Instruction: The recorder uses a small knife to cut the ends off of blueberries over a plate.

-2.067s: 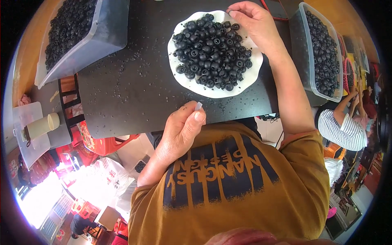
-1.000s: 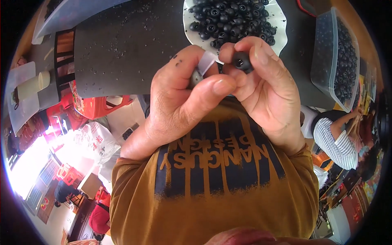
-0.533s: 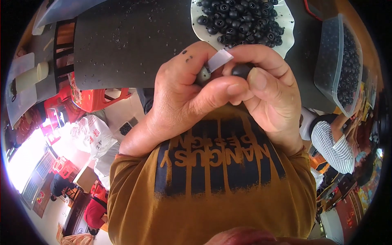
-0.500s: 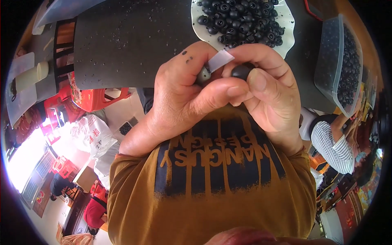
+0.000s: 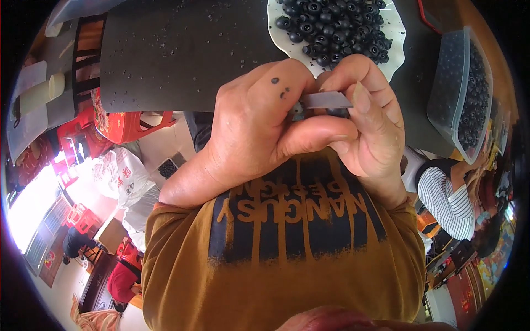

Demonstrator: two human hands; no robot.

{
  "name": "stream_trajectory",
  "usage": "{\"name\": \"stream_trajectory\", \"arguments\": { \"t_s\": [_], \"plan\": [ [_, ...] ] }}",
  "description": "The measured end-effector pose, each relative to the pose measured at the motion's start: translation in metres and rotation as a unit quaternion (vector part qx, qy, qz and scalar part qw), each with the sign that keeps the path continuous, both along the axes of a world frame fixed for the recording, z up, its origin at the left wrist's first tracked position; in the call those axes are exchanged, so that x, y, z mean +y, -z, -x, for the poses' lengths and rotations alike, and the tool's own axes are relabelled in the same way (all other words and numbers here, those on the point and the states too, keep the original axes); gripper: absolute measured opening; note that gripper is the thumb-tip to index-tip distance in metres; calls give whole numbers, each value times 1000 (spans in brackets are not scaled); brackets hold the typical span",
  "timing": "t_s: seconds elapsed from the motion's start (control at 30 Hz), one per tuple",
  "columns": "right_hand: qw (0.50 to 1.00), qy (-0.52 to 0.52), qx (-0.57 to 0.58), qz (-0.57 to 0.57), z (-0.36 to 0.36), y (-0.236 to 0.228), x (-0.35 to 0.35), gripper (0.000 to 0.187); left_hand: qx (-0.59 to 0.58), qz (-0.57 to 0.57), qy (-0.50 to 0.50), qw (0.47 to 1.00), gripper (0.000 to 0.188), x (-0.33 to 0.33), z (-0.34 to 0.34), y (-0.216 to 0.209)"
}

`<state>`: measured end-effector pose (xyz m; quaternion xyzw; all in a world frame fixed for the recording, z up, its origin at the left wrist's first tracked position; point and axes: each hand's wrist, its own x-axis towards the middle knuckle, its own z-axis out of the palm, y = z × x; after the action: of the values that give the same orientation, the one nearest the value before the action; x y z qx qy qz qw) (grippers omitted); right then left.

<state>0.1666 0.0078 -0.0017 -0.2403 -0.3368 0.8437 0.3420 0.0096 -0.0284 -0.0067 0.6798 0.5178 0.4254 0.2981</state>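
Observation:
My left hand (image 5: 248, 118) is closed around a small knife, whose short, flat, pale blade (image 5: 327, 100) sticks out past the index finger toward the right. Dark specks cling to the back of this hand. Opposite it, my right hand (image 5: 378, 129) pinches a small round black piece (image 5: 338, 112) between thumb and fingers. The blade lies against or just over the piece, and the left thumb reaches across below to the right fingers. Just beyond both hands, a white wavy-edged plate (image 5: 398, 33) bears a heap of black ring-like pieces (image 5: 337, 27) with round holes.
Small black crumbs are scattered over the dark tabletop (image 5: 165, 60). To the right stands a clear plastic tub (image 5: 450, 83) of similar black pieces. A red stool (image 5: 130, 127) is below the table's left part. A person in a striped top (image 5: 446, 196) sits at the right.
The blade has swung from slanting upward to nearly level and moved right, onto or over the black piece. My left hand has shifted right, closer to the right hand.

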Motion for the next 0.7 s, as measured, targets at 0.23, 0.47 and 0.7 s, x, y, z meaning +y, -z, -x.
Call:
{"name": "stream_trajectory", "arguments": {
  "t_s": [0.23, 0.47, 0.7],
  "plan": [
    [1000, 1, 2, -21, 0, 1, 0, 27, -16, 33, -8, 999, 66, 0, -1, 0],
    [996, 41, -22, -71, 3, 3, -5, 24, 16, 4, 6, 1000, 65, 1, -1, 3],
    [996, 68, -24, -58, 8, 3, -8, 23, 33, -52, -14, 998, 45, 4, -5, 2]
  ]
}}
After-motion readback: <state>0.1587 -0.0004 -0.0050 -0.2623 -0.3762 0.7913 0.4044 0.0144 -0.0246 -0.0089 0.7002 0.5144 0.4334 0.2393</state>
